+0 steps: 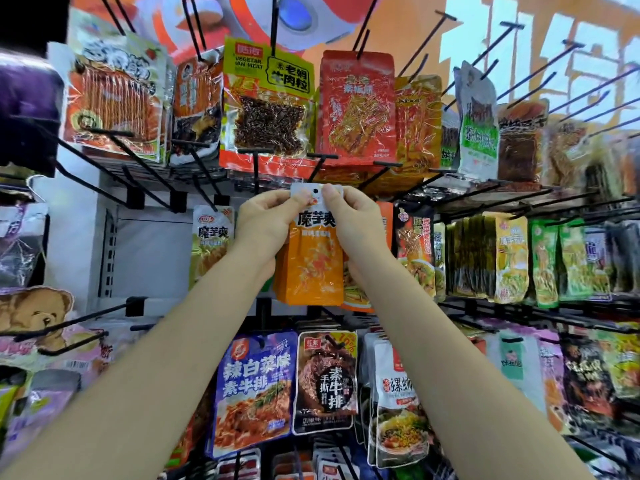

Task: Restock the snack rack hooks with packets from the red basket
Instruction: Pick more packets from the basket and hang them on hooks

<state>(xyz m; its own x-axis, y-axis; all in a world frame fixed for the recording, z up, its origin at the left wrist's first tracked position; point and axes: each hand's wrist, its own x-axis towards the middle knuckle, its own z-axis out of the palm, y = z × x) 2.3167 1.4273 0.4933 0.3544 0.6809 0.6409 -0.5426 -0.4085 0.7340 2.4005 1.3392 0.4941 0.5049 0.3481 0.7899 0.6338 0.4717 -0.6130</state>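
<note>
Holding an orange-and-white foil snack packet [313, 258] up at the middle of a black wire snack rack [519, 306], a person pinches the packet's white header at both top corners. The left hand [266, 225] has its thumb and fingers curled onto the left corner, and the right hand [356, 225] grips the right corner in the same way, thumb in front. The round hang hole in the header shows between the two thumbs, just below the tip of a black hook [320, 164] that juts out from the rack; whether the hole is on a hook cannot be told. Further orange packets of the same kind sit stacked directly behind the held one. Both bare forearms reach up from the lower corners of the view.

To the left, a yellow-and-white packet [211, 244] of a similar design hangs beside several bare hooks. Directly above, a yellow-green packet of dark shredded snack [268, 105] and a red packet with a clear window [356, 109] hang side by side. Below the forearms hang a blue packet showing a red noodle-like dish [254, 389] and, just to its right, a black-and-brown packet [327, 379]. Green and yellow packets [543, 261] crowd the row to the right.
</note>
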